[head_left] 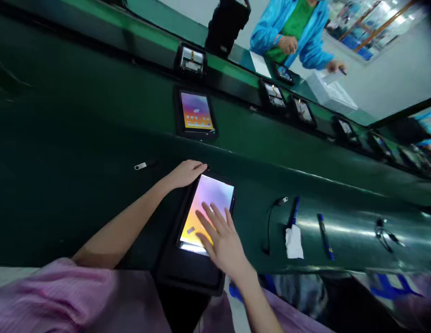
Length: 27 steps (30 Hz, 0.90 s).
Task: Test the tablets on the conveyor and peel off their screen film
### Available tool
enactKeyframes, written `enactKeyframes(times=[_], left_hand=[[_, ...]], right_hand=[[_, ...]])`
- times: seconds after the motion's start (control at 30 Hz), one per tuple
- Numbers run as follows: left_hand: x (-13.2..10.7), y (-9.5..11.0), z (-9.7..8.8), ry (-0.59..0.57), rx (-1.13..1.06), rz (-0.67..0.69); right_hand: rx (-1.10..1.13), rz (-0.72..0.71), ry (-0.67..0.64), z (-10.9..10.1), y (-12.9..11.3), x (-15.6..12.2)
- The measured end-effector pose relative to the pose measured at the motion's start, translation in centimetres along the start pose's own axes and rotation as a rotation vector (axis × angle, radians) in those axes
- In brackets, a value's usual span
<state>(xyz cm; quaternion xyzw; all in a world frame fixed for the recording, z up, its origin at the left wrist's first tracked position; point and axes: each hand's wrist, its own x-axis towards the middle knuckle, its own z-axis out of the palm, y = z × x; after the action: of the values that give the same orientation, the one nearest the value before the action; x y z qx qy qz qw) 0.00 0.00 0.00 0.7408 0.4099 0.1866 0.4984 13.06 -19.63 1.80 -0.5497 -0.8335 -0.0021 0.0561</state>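
A: What is hidden or unclear here?

B: The tablet (206, 215) lies in a dark tray (187, 273) at 6 o'clock on the green belt (97, 138). Its lower screen is covered by the right hand (220, 240), and the near end of the tray is cut off by the pink sleeves (62, 300). Icons on the lit screen are too blurred to read.

A: State of the hands?

B: The left hand (187, 173) curls over the tablet's far left corner, gripping its edge. The right hand lies flat and open, fingers (210, 217) spread on the glass, grasping nothing.

A: Any legible writing?

B: None. A second tablet (196, 113) at 12 o'clock shows rows of app icons, unreadable.

A: What surrounds the work?

B: A small metal stick (140, 166) at 10 o'clock. At 3 o'clock a cable (271, 222), a white wipe (293, 241) and two blue pens (324, 236), all apart from the tray. Opened devices (192, 59) line the far rail. At 1 o'clock a co-worker in a blue jacket (305, 37) stands, hands busy over a white box (331, 92); the top edge crops the figure.
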Motion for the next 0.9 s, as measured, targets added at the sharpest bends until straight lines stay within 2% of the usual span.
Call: enactKeyframes(times=[0.1, 0.17, 0.27, 0.4, 0.5, 0.57, 0.63, 0.77, 0.9], left_hand=[[0.2, -0.2, 0.0, 0.024, -0.016, 0.031], [0.3, -0.2, 0.0, 0.024, -0.028, 0.038], [0.1, -0.2, 0.0, 0.016, -0.048, 0.031], [0.0, -0.1, -0.1, 0.010, -0.052, 0.023], [-0.1, 0.0, -0.1, 0.008, -0.047, 0.020], [-0.1, -0.1, -0.1, 0.007, -0.047, 0.021], [-0.1, -0.1, -0.1, 0.006, -0.049, 0.022], [-0.1, -0.2, -0.1, 0.020, -0.045, 0.040], [0.0, -0.2, -0.1, 0.013, -0.037, 0.048]], right_hand=[[-0.022, 0.083, 0.008, 0.0, 3.8, 2.7], [-0.015, 0.116, 0.007, -0.1, 4.7, 3.4], [0.026, 0.090, -0.010, -0.6, 3.2, 2.1], [0.124, -0.065, -0.074, -2.2, 0.4, -1.4], [0.313, -0.141, -0.043, -3.6, 0.3, -2.4], [0.401, -0.148, 0.021, -4.1, 0.9, -1.7], [0.387, -0.161, 0.043, -3.9, 1.6, -0.3], [0.217, -0.219, -0.057, -2.3, 3.5, 2.9], [0.104, -0.152, -0.074, -1.6, 5.7, 3.8]])
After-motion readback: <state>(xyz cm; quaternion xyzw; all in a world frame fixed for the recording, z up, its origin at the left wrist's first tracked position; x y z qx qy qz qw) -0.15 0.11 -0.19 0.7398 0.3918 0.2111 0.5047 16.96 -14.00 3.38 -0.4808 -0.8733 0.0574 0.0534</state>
